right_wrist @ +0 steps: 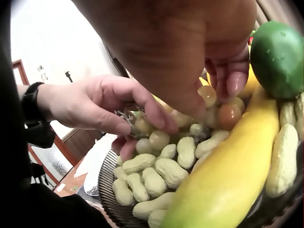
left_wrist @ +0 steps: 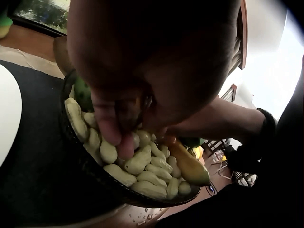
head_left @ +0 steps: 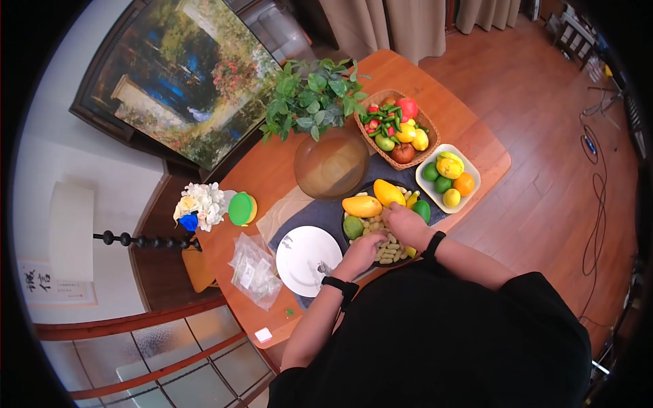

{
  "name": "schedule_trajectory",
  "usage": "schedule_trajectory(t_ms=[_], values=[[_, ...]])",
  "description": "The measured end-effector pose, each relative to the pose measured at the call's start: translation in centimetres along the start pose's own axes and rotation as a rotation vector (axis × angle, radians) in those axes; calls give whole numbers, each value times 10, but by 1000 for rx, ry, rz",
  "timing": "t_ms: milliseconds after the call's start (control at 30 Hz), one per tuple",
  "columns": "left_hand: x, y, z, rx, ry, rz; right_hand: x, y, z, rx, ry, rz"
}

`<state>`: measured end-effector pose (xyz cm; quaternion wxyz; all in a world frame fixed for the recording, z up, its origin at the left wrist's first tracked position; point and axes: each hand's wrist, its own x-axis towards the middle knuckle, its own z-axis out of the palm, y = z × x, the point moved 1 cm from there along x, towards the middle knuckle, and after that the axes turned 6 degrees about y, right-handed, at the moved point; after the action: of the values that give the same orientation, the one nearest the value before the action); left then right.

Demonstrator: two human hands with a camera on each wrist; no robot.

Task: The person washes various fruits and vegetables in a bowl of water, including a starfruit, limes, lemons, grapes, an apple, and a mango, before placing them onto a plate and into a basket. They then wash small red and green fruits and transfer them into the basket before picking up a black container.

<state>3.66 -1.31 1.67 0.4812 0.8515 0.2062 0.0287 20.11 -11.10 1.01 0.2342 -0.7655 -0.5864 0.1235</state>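
In a dark bowl lie peanuts, pale grapes, a long yellow fruit and a green fruit. My left hand pinches a grape bunch by its thin grey stem at the bowl's left side. Over the middle of the bowl, my right hand has its fingers and thumb around a single grape. Two yellow mangoes rest at the far side in the head view. The left wrist view shows my left hand low over the peanuts, its grip mostly hidden.
Left of the bowl are a white plate, a plastic bag and a green-lidded tub. Beyond it stands a brown glass bowl beside a plant. A fruit basket and a fruit tray are at the right.
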Motion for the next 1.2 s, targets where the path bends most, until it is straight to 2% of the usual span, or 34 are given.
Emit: schedule_trajectory(t_ms=[33,100,167,233,400,467,533,600,633,700,733,800,833,900,933,1000,1133,1200], values=[[-1,6,-3,-1,3,-2,2,0,-4,74,16,25],[-2,17,-12,-211,79,1,4,2,-12,148,28,50],[-3,25,-22,-295,105,12,3,5,-18,351,160,139],[-3,40,-33,-418,145,37,2,5,-23,367,153,155],[-2,72,-47,-399,176,21,3,5,-29,422,19,206],[-1,82,-50,-391,181,38,5,3,-28,478,46,220],[-3,95,-56,-300,191,142,5,3,-27,536,72,237],[-5,103,-60,-285,184,163,6,6,-24,729,52,258],[-6,106,-62,-269,178,184,7,9,-20,730,52,257],[-8,115,-65,-259,184,215,8,13,-7,962,56,332],[-8,118,-67,-250,187,248,8,13,-2,962,54,330],[-9,119,-69,-276,192,249,8,13,4,1297,-37,541],[-10,119,-70,-302,196,252,8,11,3,1296,-38,540],[-10,122,-73,-308,204,244,8,3,2,1583,-171,690],[-10,122,-75,-314,210,238,9,-1,-3,1583,-174,689],[-7,114,-78,-272,230,226,9,-7,-9,1756,-396,887],[-13,98,-88,-217,266,172,14,14,13,1550,-361,846],[-18,94,-92,-206,278,137,18,11,11,1198,-263,772]])
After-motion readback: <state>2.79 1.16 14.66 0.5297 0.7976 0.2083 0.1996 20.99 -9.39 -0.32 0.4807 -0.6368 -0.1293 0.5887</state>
